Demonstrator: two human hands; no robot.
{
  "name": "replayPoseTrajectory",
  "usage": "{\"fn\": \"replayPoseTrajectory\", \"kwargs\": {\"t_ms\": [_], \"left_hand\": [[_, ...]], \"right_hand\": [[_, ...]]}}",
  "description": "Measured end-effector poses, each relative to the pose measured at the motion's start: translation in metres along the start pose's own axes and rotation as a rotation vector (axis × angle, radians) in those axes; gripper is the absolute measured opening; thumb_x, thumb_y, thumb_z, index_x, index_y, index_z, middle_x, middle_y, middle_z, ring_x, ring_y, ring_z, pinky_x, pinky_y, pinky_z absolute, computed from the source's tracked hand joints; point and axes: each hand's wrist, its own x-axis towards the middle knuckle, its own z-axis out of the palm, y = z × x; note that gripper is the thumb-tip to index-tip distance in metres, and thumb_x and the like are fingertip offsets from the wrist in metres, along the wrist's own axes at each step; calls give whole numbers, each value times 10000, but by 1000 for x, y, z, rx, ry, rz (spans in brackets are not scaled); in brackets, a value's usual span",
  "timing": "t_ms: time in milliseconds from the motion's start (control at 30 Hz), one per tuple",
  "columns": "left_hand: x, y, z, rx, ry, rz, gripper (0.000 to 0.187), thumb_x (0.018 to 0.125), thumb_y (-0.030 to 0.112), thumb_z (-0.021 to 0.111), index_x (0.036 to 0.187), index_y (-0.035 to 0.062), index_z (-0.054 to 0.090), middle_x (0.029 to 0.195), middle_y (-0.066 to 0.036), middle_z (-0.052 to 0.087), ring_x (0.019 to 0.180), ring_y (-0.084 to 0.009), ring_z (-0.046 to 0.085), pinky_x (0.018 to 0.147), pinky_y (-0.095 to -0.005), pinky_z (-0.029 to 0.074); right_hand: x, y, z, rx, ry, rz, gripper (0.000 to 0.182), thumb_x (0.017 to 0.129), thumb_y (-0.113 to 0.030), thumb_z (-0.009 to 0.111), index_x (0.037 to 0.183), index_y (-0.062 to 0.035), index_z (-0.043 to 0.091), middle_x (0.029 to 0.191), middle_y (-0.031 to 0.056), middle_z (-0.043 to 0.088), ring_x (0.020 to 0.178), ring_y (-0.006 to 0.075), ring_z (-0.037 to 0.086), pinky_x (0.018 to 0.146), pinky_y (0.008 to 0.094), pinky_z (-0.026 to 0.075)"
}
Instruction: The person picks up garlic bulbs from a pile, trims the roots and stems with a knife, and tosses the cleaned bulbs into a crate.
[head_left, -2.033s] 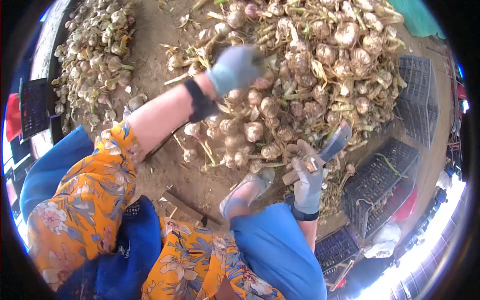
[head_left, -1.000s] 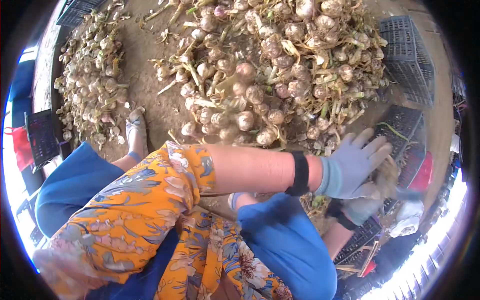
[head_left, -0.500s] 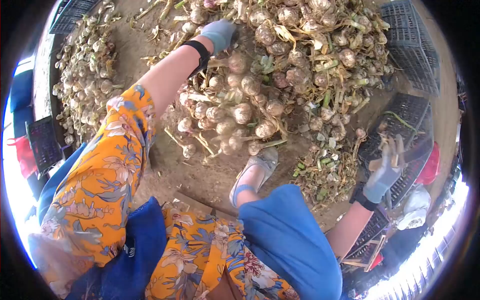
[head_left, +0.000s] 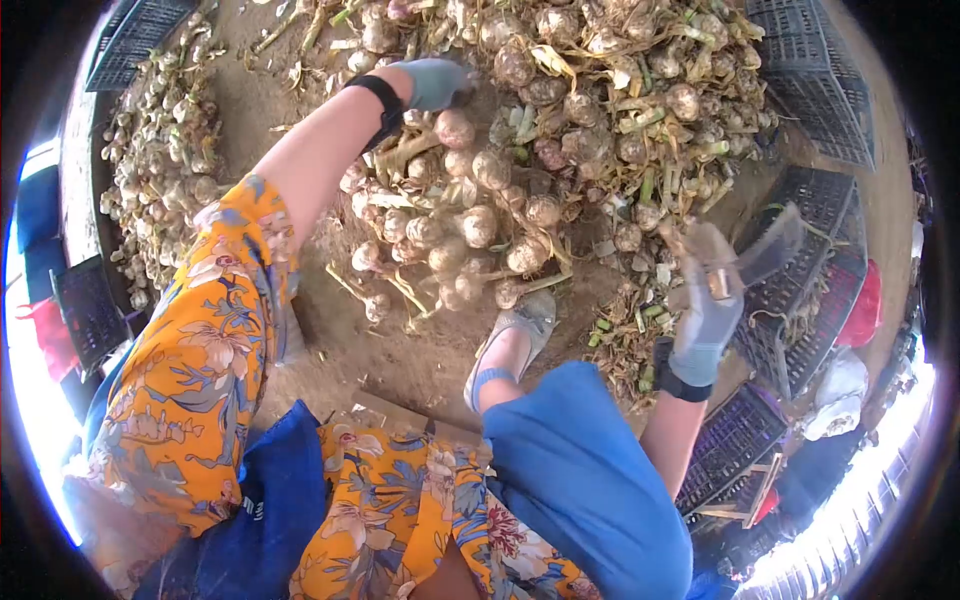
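My left hand [head_left: 437,85], in a grey-blue glove, reaches to the near left side of a heap of garlic bulbs [head_left: 560,150] with dry stalks. Its fingers point down at the bulbs and their tips are hidden, so I cannot see whether it holds one. At right, my gloved right hand [head_left: 708,315] is closed round the wooden handle of a knife [head_left: 772,252]. The wide blade points to the upper right, smeared by motion. Below the heap, loose garlic bulbs [head_left: 480,227] lie near my foot [head_left: 515,340].
Black plastic crates [head_left: 815,90] stand at the right, one lower crate [head_left: 790,330] holding some stalks. Cut stalk trimmings [head_left: 640,350] lie beside my right wrist. A second garlic heap [head_left: 165,170] is at the left, near another crate [head_left: 90,315].
My right hand has moved left with the knife, from over the crate towards the heap's edge. My left hand has shifted slightly left. The view has shifted a little.
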Motion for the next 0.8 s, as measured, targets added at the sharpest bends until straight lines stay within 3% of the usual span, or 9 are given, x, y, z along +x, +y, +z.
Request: {"fn": "replayPoseTrajectory", "kwargs": {"t_ms": [133, 233, 300, 367, 400, 467, 533, 667, 800], "left_hand": [[-35, 22, -21, 162, -208, -77, 323, 831, 7, 562, 1147, 54, 610, 1122, -176, 649, 1045, -333, 629, 881, -410, 514], [-56, 10, -5, -11, 116, -173, 361, 803, 78, 629, 1161, 50, 596, 1092, -166, 619, 1017, -345, 608, 921, -410, 494], [-89, 27, -11, -208, 406, -277, 397, 768, 128, 686, 1145, 33, 606, 1073, -172, 614, 1011, -350, 593, 906, -405, 494], [-112, 62, -4, -464, 793, -227, 293, 811, 97, 665, 1099, 45, 652, 992, -142, 648, 938, -274, 624, 825, -373, 511], [-139, 115, -47, -1064, 438, -370, 282, 808, 70, 618, 1082, 70, 685, 957, -135, 653, 830, -261, 647, 729, -378, 542], [-106, 161, 25, -733, 942, 71, 225, 830, 64, 603, 1038, 34, 682, 911, -134, 663, 782, -250, 651, 699, -371, 542], [-118, 248, -11, -717, 544, 228, 203, 781, 137, 582, 941, 61, 681, 1022, -134, 628, 946, -298, 592, 811, -389, 489], [-110, 313, -20, -872, 752, 464, 687, 824, 392, 577, 1409, 82, 394, 1361, -214, 456, 1317, -423, 354, 1067, -515, 315], [-90, 283, -66, -755, 951, 638, 681, 784, 228, 655, 1391, 51, 405, 1383, -225, 438, 1317, -421, 366, 1081, -489, 320]], "right_hand": [[-18, -5, 22, 98, -116, 246, 395, 848, -72, 664, 1238, -36, 608, 980, 51, 678, 531, 15, 490, 438, 169, 359], [-28, -9, 34, 197, -225, 329, 383, 857, -13, 636, 1237, -6, 592, 1058, 82, 663, 638, 50, 580, 517, 183, 450], [-37, 14, 51, 558, -286, 282, 447, 854, 34, 622, 1291, 22, 532, 1179, 127, 618, 909, 163, 648, 778, 266, 540], [-43, 33, 61, 759, -413, 299, 600, 901, -153, 619, 1425, -27, 355, 1398, 146, 450, 1188, 286, 533, 911, 435, 524], [-49, 31, 68, 909, -413, 372, 632, 903, -152, 617, 1446, -35, 317, 1434, 147, 407, 1228, 292, 498, 908, 461, 522], [-53, 8, 80, 974, -384, 438, 629, 905, -164, 613, 1445, -41, 314, 1425, 145, 413, 1237, 289, 490, 919, 462, 515], [-55, -7, 76, 1030, -354, 501, 627, 907, -176, 609, 1444, -47, 311, 1417, 142, 418, 1245, 286, 481, 929, 463, 509], [-40, -1, 11, 917, 76, 431, 437, 904, -237, 564, 1284, -43, 470, 1196, 108, 544, 1093, 228, 555, 925, 346, 482], [0, -3, -132, 587, 140, 29, 373, 902, -175, 559, 1244, -34, 507, 1153, 132, 578, 1026, 239, 587, 864, 348, 519]]}}
